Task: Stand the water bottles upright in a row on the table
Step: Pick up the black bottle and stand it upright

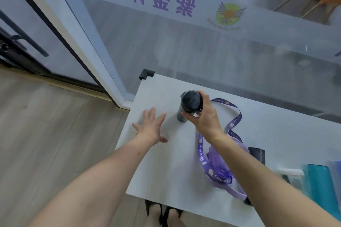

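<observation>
**Dark bottle upright, right hand on its cap**

While the left hand (152,128) lies flat on the white table (166,171) with fingers spread wide, holding nothing, the right hand (203,118) grips the lid end of a dark bottle (188,105) standing upright near the far left corner. Purple bottle (221,169) lies on its side under the right forearm, "Nice day" strap (234,118) looping out. Teal bottle (321,184) lies at the right edge. Contents: can't tell
</observation>
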Tool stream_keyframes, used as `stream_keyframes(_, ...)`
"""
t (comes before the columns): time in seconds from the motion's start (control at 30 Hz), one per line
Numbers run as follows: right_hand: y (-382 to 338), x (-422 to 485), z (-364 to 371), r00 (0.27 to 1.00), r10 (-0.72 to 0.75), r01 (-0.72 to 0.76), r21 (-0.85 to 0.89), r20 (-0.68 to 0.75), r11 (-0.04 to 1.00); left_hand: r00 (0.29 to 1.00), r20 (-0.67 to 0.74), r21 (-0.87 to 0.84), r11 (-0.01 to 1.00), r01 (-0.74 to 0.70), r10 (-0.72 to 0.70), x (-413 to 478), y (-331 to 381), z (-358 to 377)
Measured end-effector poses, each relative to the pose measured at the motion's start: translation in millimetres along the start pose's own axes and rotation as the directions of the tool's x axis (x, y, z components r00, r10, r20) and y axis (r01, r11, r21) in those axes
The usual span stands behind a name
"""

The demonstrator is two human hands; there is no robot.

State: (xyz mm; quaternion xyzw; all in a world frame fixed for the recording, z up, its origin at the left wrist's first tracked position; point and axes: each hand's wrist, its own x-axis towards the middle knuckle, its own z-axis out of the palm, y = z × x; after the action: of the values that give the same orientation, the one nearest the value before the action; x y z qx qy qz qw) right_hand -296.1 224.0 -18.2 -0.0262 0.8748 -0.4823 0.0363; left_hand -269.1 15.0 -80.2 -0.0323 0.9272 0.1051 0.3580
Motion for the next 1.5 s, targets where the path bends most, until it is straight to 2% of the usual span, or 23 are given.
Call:
stream_keyframes(0.1, 0.1, 21.1, 1.0, 1.0, -0.008, 0.008, 0.025, -0.019, 1.0, 0.998, 0.063, 0.012, 1.0, 0.018, -0.019, 11.9, 2.6, 2.8)
stream_keyframes(0.27, -8.0, 68.1, 5.3, 0.998, 0.027, -0.024, 0.057, -0.054, 0.998, 0.996, 0.084, 0.025, 0.999, 0.032, -0.034, 15.1, 3.4, 2.9)
stream_keyframes(0.4, -16.9, 89.3, 14.1, 0.994, 0.025, -0.023, 0.018, -0.108, 1.0, 0.994, 0.101, 0.016, 0.999, 0.035, -0.037, 16.8, 3.3, 2.7)
stream_keyframes(0.53, -21.1, 92.4, 26.5, 0.983, 0.074, -0.085, -0.06, -0.165, 0.995, 0.993, 0.112, 0.001, 0.999, 0.034, -0.034, 16.6, 2.3, 1.3)
stream_keyframes(0.6, -16.0, 91.6, 27.9, 0.984, 0.097, -0.101, -0.016, -0.147, 0.995, 0.993, 0.114, -0.002, 0.999, 0.032, -0.031, 16.4, 2.6, 1.4)
stream_keyframes(0.7, 2.5, 87.9, 29.3, 0.991, 0.126, -0.122, 0.101, -0.032, 0.987, 0.993, 0.113, 0.007, 0.999, 0.037, -0.038, 17.4, 3.0, 1.9)
stream_keyframes(0.8, 26.3, 86.2, 36.4, 0.984, 0.174, -0.177, 0.107, 0.04, 0.978, 0.993, 0.116, 0.013, 0.999, 0.038, -0.039, 19.1, 2.7, 1.9)
stream_keyframes(1.03, 37.3, 93.8, 51.9, 0.983, 0.179, -0.171, 0.14, -0.046, 0.975, 0.995, 0.098, 0.006, 1.0, 0.03, -0.031, 20.1, 2.7, 3.5)
stream_keyframes(1.5, 35.8, 118.7, 67.8, 0.984, 0.17, -0.159, 0.165, -0.059, 0.973, 0.996, 0.083, -0.003, 1.0, 0.024, -0.024, 20.3, 2.2, 4.1)
